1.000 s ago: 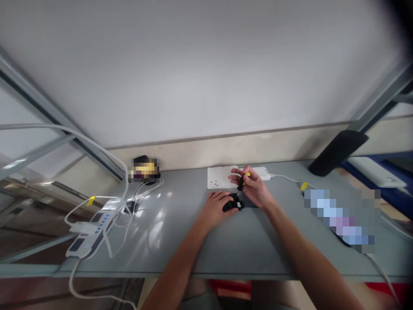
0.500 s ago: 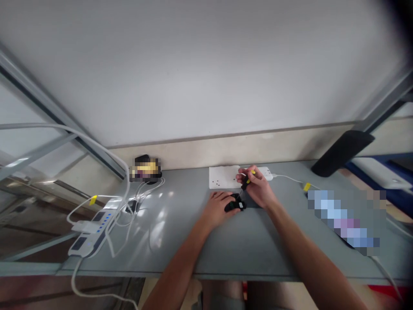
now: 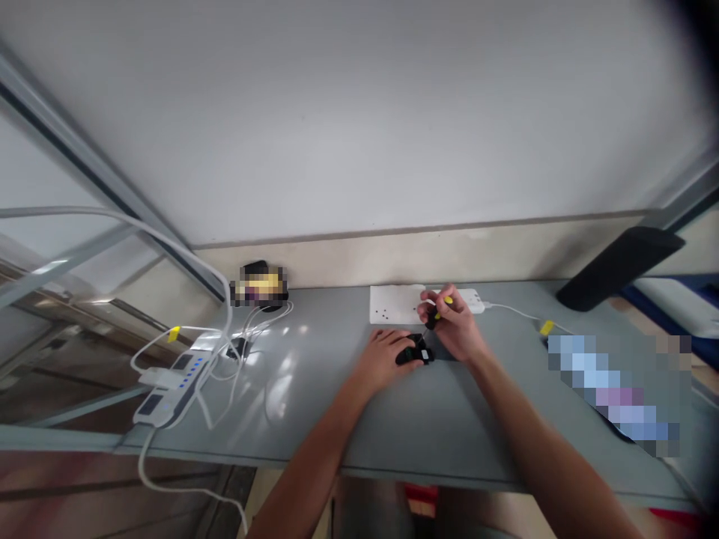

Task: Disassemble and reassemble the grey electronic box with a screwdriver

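A small black device (image 3: 416, 352) with a white label lies on the grey desk, partly covered by my left hand (image 3: 387, 355). The fingers of that hand grip it from the left and hold it down. My right hand (image 3: 454, 327) is closed around a black and yellow screwdriver (image 3: 438, 316), tilted with its thin shaft toward the device. The tip is too small to make out where it meets the device. Right behind both hands, a white sheet (image 3: 393, 303) carries several small dark screws.
A white power strip (image 3: 168, 389) with cables stands at the left. A pixelated yellow item (image 3: 259, 286) sits at the back left. A white adapter (image 3: 475, 301) lies behind my right hand. At the right are a black cylinder (image 3: 612, 269) and a pixelated flat object (image 3: 618, 397).
The whole view has shifted slightly, so things on the desk appear a little further right. My left hand still holds the device, and my right hand keeps the screwdriver over it.
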Tool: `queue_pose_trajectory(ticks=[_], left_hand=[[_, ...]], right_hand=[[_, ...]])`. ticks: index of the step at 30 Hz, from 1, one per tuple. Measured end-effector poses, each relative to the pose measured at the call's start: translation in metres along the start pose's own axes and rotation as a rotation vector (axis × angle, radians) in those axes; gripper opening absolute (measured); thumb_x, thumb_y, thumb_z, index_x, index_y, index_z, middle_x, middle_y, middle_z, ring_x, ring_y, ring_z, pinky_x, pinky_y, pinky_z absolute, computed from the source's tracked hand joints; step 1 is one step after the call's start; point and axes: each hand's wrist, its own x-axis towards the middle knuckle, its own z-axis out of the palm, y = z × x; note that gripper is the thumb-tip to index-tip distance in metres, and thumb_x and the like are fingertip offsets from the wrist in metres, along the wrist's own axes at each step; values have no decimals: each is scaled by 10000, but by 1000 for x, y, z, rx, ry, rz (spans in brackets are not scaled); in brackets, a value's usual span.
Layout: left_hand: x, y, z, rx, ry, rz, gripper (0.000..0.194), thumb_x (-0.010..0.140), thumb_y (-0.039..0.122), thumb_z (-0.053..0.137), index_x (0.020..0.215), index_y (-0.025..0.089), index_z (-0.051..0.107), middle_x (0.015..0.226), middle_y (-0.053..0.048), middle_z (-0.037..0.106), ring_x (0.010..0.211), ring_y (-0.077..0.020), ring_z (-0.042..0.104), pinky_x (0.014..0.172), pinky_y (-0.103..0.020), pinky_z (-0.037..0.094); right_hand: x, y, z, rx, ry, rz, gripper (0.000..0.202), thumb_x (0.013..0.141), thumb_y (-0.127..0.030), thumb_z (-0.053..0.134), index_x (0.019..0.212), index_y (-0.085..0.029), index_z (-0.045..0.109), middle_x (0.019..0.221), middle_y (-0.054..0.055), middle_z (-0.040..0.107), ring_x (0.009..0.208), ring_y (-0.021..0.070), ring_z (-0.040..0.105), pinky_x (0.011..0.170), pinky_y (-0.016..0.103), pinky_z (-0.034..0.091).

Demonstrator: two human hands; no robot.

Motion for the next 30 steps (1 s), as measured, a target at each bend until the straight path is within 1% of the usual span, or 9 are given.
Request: queue_pose_trajectory(ticks=[3, 6, 9, 14, 17, 20, 22, 26, 30], left_hand=[[0, -1, 0, -2, 13, 8, 345, 923, 537, 710, 1157, 283, 698, 1369, -22, 678, 1266, -233, 605, 1104, -438, 390], [0, -1, -1, 4, 8, 6, 339, 921, 527, 717, 1157, 284, 704, 1363, -21, 681, 1253, -230, 614, 1098, -432, 394], [0, -1, -2, 5, -3, 11, 338, 919, 530, 718, 1149, 283, 708, 1363, -25, 682, 1246, -238, 619, 1084, -431, 402], [1, -1, -2, 13, -1, 16, 324, 930, 509, 709, 1158, 279, 701, 1371, -29, 675, 1256, -246, 611, 1090, -438, 398], [1, -1, -1, 12, 12, 22, 320, 920, 509, 722, 1141, 278, 707, 1356, -22, 682, 1245, -240, 616, 1088, -436, 400], [1, -2, -1, 13, 14, 23, 324, 911, 517, 728, 1131, 280, 714, 1346, -22, 688, 1235, -238, 623, 1080, -432, 407], [1, -2, -1, 18, 5, 19, 329, 906, 517, 734, 1136, 282, 716, 1354, -24, 685, 1234, -237, 624, 1076, -430, 412], [2, -1, -1, 23, -5, 14, 327, 914, 521, 723, 1139, 282, 722, 1358, -31, 682, 1241, -242, 618, 1080, -430, 413], [2, 1, -3, 25, -7, 16, 316, 932, 517, 703, 1151, 290, 717, 1370, -25, 674, 1241, -241, 616, 1084, -437, 411]], right_hand=[[1, 0, 1, -14, -12, -21, 314, 850, -381, 806, 821, -265, 516, 648, -56, 446, 530, 103, 345, 533, 253, 289], [4, 1, 1, 27, 2, -1, 296, 932, -546, 657, 869, -262, 599, 618, -54, 334, 524, 116, 278, 509, 261, 258], [7, -1, 0, 73, -1, 55, 318, 964, -556, 581, 986, -253, 675, 686, -22, 415, 581, 130, 391, 561, 282, 356], [3, -3, -4, 18, -17, 40, 223, 871, -437, 754, 873, -238, 653, 975, 31, 605, 797, 155, 572, 733, 311, 469], [1, -3, -5, 38, -46, 51, 248, 846, -371, 801, 844, -258, 580, 909, 1, 609, 730, 138, 550, 721, 303, 462], [1, -3, -4, 50, -66, 39, 251, 901, -362, 752, 820, -255, 541, 653, -51, 408, 563, 108, 369, 574, 248, 352], [2, -3, -3, 59, -59, 35, 230, 938, -441, 692, 859, -260, 575, 629, -60, 311, 536, 111, 281, 532, 249, 301], [5, -4, -1, 85, -48, 82, 276, 972, -513, 589, 1027, -255, 669, 728, -15, 417, 631, 134, 412, 611, 286, 392], [3, -5, -3, 8, -57, 47, 203, 915, -443, 690, 933, -241, 679, 895, 30, 544, 787, 163, 542, 719, 320, 445]])
